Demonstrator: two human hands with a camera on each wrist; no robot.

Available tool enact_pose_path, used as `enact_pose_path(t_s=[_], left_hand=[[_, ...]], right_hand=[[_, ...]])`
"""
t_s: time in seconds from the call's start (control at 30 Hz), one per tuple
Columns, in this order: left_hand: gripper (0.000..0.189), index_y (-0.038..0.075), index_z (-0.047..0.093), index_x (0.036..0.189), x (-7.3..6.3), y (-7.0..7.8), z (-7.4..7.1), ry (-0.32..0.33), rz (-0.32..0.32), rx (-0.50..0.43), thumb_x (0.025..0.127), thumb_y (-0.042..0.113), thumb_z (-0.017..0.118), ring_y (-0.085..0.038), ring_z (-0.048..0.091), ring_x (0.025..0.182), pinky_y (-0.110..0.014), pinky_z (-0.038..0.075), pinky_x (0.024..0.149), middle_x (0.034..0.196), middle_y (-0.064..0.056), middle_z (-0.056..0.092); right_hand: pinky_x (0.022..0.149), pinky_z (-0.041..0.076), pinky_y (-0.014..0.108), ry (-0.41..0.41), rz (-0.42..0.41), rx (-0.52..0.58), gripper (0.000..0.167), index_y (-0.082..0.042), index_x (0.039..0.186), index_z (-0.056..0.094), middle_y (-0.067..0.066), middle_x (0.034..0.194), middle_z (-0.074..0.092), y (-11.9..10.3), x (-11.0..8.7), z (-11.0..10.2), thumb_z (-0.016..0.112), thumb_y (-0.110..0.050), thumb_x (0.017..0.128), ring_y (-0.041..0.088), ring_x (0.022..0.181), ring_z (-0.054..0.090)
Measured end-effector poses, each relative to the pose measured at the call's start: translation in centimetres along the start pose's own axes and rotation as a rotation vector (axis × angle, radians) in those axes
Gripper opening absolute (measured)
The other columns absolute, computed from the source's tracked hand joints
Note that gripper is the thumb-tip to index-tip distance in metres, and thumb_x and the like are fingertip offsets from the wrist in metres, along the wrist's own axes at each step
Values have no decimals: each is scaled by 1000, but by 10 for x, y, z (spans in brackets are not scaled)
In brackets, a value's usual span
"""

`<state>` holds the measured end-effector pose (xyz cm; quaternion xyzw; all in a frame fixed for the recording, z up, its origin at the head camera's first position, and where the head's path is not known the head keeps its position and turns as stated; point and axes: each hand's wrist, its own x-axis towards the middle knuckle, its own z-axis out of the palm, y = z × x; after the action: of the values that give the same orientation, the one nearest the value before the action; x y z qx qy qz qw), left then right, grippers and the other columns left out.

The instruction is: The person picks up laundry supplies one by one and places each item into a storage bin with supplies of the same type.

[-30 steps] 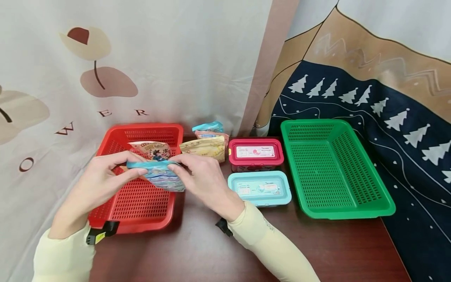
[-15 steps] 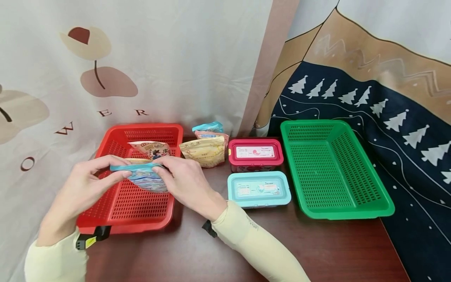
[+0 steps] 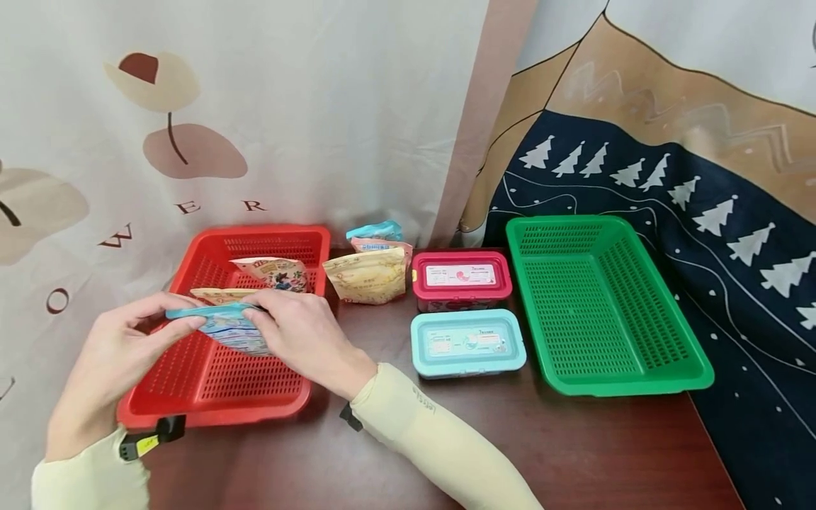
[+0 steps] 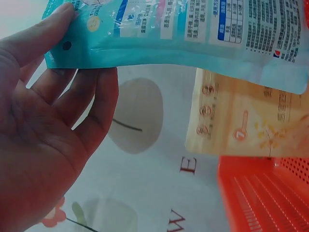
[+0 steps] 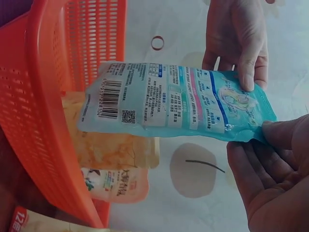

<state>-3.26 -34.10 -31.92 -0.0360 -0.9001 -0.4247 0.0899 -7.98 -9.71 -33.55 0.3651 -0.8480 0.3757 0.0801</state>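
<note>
My left hand [image 3: 105, 354] pinches one top corner of a light-blue printed pouch [image 3: 236, 333], and my right hand [image 3: 306, 340] pinches the other. The pouch hangs over the red basket [image 3: 213, 416], its printed back with a barcode facing the right wrist camera. Behind it, a yellow pouch [image 3: 219, 292] stands inside the basket, partly covered in the head view. Farther back in the same basket is a cream-and-brown pouch [image 3: 277, 273] with a cartoon print. In the left wrist view, thumb and fingers of the left hand [image 4: 48, 106] hold the blue pouch's end.
To the basket's right stand a pale yellow pouch [image 3: 366, 276] and, behind it, a pink pouch and a blue-topped pouch [image 3: 376, 230]. A magenta lidded box [image 3: 462, 276] and a light-blue lidded box [image 3: 468, 342] sit mid-table. A green basket [image 3: 627, 389] lies at the right.
Both hands have moved left with the blue pouch and slightly lower over the red basket. The pale yellow pouch beside the basket and the yellow pouch inside are now more exposed.
</note>
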Motion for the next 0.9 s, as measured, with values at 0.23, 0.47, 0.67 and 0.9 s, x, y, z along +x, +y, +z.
enact_pose_path(t_s=[0.23,0.47,0.67,0.9], left_hand=[[15,6,76,104,2,-18,2,-26,9,20,90,-1,78,-4,60,71,-14,47,61,87,15,71],[15,5,75,108,7,-34,10,-50,9,82,93,4,77,-5,60,75,-14,49,62,91,16,69],[16,7,75,110,12,-40,13,-65,-30,152,95,12,77,-2,57,81,-16,49,62,92,15,68],[18,7,76,110,12,-49,17,-63,-56,254,93,16,79,-1,53,78,-19,48,58,95,-12,72]], right_hand=[[71,43,9,-21,14,5,22,-19,122,74,-9,108,74,5,4,15,64,-27,104,-3,84,60],[74,45,12,-11,18,-34,20,-21,119,76,-11,111,74,18,4,31,65,-28,104,-1,88,63],[79,46,13,-36,65,-54,20,-22,119,76,-10,113,73,25,6,40,66,-29,103,0,96,62],[79,46,12,-95,120,-58,22,-22,122,76,-11,113,71,29,6,54,68,-26,102,-2,96,61]])
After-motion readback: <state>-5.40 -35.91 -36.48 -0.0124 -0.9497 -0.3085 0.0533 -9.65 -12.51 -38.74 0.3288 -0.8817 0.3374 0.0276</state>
